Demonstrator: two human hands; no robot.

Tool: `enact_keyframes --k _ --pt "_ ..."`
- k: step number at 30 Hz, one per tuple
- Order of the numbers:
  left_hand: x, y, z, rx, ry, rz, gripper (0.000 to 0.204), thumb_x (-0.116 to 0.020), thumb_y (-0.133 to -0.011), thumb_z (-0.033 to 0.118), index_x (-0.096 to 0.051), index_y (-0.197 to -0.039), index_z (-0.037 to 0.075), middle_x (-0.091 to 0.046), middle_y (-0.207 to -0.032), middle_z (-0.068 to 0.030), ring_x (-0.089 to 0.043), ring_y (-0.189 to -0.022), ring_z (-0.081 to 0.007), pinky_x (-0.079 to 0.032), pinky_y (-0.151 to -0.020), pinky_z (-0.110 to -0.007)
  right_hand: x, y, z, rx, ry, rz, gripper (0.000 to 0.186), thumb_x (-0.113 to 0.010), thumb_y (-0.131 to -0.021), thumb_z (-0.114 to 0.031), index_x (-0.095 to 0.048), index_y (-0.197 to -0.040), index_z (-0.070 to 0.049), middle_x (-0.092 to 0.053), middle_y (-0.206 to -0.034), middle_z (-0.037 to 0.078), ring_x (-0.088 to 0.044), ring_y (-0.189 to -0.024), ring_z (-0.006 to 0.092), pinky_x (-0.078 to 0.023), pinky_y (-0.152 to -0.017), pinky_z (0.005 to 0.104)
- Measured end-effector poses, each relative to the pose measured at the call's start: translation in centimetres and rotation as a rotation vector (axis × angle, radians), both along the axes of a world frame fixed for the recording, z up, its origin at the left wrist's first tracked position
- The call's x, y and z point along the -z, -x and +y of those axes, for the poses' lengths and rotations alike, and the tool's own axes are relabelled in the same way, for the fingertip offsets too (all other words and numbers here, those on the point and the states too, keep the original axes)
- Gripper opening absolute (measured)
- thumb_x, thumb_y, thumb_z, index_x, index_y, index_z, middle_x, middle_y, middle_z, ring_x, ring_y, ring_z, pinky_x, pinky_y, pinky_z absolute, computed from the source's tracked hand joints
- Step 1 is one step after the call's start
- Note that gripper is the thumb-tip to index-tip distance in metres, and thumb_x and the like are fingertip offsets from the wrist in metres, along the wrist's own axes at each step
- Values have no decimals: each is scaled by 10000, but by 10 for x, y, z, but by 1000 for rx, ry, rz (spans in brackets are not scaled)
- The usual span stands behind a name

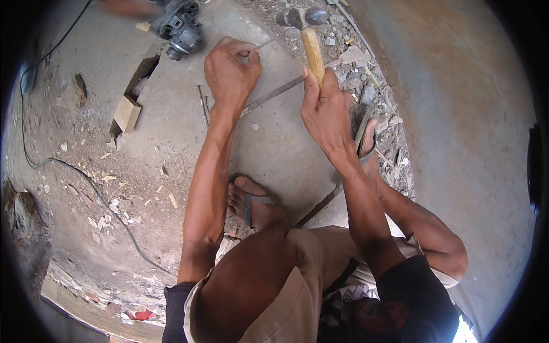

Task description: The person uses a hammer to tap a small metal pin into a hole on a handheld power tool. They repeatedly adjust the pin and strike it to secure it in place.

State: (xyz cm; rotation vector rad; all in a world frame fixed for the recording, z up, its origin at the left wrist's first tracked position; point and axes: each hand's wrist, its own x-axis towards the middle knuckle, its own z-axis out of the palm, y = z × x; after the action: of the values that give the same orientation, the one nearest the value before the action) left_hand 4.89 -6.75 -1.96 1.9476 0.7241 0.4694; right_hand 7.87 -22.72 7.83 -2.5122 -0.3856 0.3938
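My right hand (326, 111) grips the wooden handle of a hammer (306, 31), whose metal head is raised at the top of the view. My left hand (230, 71) pinches a thin nail (264, 43) and holds it against the grey concrete slab (274, 143). A long thin metal rod (274, 93) lies on the slab between the two hands. I squat over the slab, with a sandalled foot (251, 200) resting on it below my arms.
An angle grinder (178, 26) lies at the top left, its black cable (68, 166) running over the dirt. A small wood block (127, 113) sits by the slab's edge, amid wood chips. Rubble lies to the right beside a large curved wall (457, 114).
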Motion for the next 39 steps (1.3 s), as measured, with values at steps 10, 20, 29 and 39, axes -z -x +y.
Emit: enact_keyframes --k 10,20,29,39 --pt "-1 -1 0 15 -2 -1 54 -741 -766 79 -778 -788 47 -713 -833 -112 -692 -745 -310 -529 -701 -384 12 -8 -6 -37 98 -30 305 -565 -1067 -197 -508 -897 50 -538 -529 212 -654 -467 329 -447 -439 433" --pt "-2 -4 -2 26 4 8 49 -733 -779 78 -774 -780 51 -707 -826 -111 -691 -732 -305 -527 -692 -385 35 2 -16 -5 75 -2 355 -542 -1076 -258 -523 -915 58 -581 -576 261 -612 -512 490 -451 -460 496" --pt "-3 1 3 62 -9 9 54 -733 -779 77 -767 -788 35 -697 -820 -122 -683 -747 -317 -527 -698 -397 12 0 -10 50 20 76 327 -569 -1058 -248 -538 -925 49 -553 -578 304 -632 -568 511 -456 -512 547" --pt "-2 2 3 66 -4 22 67 -733 -770 80 -769 -793 28 -691 -799 -132 -685 -735 -326 -529 -703 -395 7 5 -1 71 -117 -72 301 -571 -1052 -215 -538 -918 53 -575 -589 304 -633 -569 518 -486 -494 527"
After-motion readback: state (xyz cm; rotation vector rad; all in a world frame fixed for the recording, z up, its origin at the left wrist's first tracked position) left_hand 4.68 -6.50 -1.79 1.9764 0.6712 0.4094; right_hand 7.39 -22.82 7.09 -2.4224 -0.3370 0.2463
